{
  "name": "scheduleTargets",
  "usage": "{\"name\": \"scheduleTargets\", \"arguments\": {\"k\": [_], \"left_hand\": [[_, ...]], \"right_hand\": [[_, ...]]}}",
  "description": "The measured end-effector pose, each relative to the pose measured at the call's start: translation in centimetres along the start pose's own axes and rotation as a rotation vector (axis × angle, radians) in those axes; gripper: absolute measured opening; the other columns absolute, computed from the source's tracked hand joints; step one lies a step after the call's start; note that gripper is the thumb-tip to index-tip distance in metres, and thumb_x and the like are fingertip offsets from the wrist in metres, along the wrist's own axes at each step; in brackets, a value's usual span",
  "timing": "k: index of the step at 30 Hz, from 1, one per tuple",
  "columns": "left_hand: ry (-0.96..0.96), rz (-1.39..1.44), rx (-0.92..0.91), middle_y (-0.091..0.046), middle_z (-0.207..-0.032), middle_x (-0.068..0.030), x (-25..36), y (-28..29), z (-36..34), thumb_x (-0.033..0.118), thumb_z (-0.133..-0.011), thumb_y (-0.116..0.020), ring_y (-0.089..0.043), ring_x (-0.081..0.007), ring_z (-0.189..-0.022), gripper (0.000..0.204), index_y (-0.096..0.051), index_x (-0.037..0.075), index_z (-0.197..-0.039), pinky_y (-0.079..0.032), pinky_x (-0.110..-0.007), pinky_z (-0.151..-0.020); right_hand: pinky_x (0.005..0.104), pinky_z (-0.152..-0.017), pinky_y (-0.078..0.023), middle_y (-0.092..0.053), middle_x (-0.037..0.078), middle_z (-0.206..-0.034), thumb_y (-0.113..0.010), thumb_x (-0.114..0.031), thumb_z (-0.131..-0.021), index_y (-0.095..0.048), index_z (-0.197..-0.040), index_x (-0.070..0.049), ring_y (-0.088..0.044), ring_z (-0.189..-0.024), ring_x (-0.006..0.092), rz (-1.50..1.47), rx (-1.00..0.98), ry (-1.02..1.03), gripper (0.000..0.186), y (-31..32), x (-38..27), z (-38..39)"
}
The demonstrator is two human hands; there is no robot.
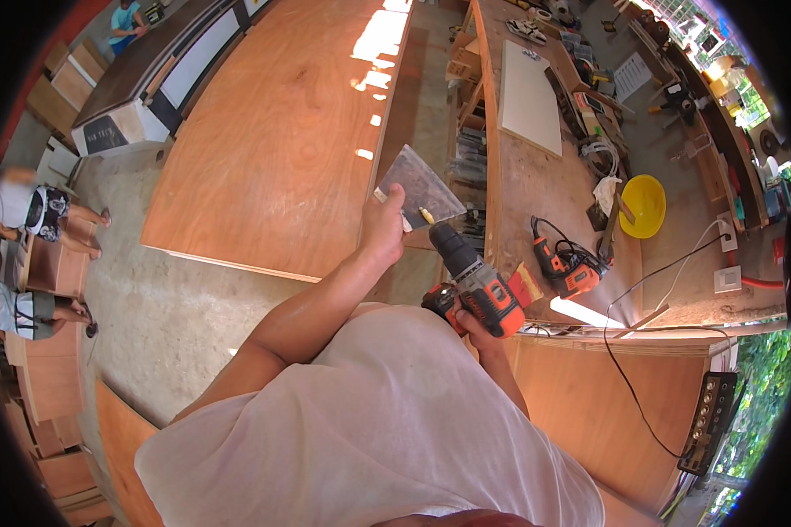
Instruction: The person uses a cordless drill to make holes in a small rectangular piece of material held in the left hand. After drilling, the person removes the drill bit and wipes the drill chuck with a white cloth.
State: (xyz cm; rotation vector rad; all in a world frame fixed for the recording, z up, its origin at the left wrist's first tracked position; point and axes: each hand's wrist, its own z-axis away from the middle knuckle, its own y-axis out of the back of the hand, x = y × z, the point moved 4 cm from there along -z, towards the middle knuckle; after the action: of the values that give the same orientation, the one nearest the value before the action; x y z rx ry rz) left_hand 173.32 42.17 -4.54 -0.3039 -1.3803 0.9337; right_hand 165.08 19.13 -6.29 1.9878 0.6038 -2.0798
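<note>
My left hand (383,227) is closed on a clear plastic bag (420,180), thumb on top, held out in front of my chest. A small brass-coloured piece (426,215) shows at the bag's lower corner; whether it is inside cannot be told. My right hand (478,335) is wrapped round the grip of an orange and black cordless drill (482,290). The drill's black chuck points up and left, close to the bag's lower corner. On the workbench (520,189) to the right lies an orange and black corded power tool (578,274).
A large plywood panel (272,132) spans ahead and left. The bench also bears a white board (529,97), a yellow basin (643,206) and scattered tools. A black cable hangs from a wall socket (727,280) on the right. Two people (39,211) are at the left.
</note>
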Motion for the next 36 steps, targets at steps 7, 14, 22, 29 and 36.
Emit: {"name": "scheduleTargets", "arguments": {"k": [7,14,22,29,36], "left_hand": [[0.12,0.018,0.095,-0.063,-0.101,-0.0002,1.2,0.5,0.6,0.026,-0.101,-0.049,-0.065,-0.0146,-0.085,0.019,-0.052,0.013,-0.115,-0.048,-0.029,-0.057],[0.203,0.079,0.083,-0.06,-0.088,0.0049,0.4,1.5,-0.1,0.029,-0.1,-0.049,-0.061,-0.0095,-0.073,0.012,-0.053,0.019,-0.106,-0.034,-0.027,-0.05],[0.203,0.087,0.122,-0.063,-0.093,0.003,0.5,1.0,-0.3,0.028,-0.101,-0.048,-0.062,-0.0109,-0.076,0.015,-0.053,0.016,-0.108,-0.037,-0.026,-0.051],[0.2,0.085,0.085,-0.058,-0.084,0.0061,0.1,1.7,-1.5,0.029,-0.099,-0.051,-0.059,-0.0098,-0.07,0.011,-0.053,0.019,-0.104,-0.034,-0.029,-0.048],[0.199,0.073,0.083,-0.059,-0.087,0.0052,0.2,1.6,-1.8,0.029,-0.099,-0.051,-0.059,-0.0103,-0.07,0.013,-0.053,0.019,-0.106,-0.034,-0.028,-0.047]], "right_hand": [[0.0271,-0.06,-0.044,-0.056,0.001,-0.075,-0.066,-0.005,-0.074,-0.06,-0.088,-0.005,-0.053,-0.065,0.0113,-0.044,0.081,0.028,0.015,1.2,1.3,0.1],[0.028,-0.066,-0.047,-0.059,0.003,-0.083,-0.067,-0.006,-0.071,-0.059,-0.094,-0.005,-0.057,-0.074,0.0135,-0.133,0.105,-0.016,0.024,1.6,1.7,0.3],[0.0291,-0.068,-0.048,-0.058,0.003,-0.084,-0.066,-0.005,-0.073,-0.059,-0.095,-0.005,-0.058,-0.075,0.0143,-0.195,0.081,-0.035,0.023,1.9,1.5,-0.1],[0.0291,-0.066,-0.047,-0.058,0.003,-0.084,-0.066,-0.006,-0.074,-0.059,-0.095,-0.005,-0.057,-0.074,0.0129,-0.202,0.185,-0.023,0.022,1.9,2.0,-0.4],[0.0283,-0.064,-0.046,-0.056,0.002,-0.078,-0.066,-0.007,-0.074,-0.059,-0.093,-0.004,-0.055,-0.07,0.0132,-0.114,0.105,-0.017,0.02,1.8,1.8,-0.9]]}}
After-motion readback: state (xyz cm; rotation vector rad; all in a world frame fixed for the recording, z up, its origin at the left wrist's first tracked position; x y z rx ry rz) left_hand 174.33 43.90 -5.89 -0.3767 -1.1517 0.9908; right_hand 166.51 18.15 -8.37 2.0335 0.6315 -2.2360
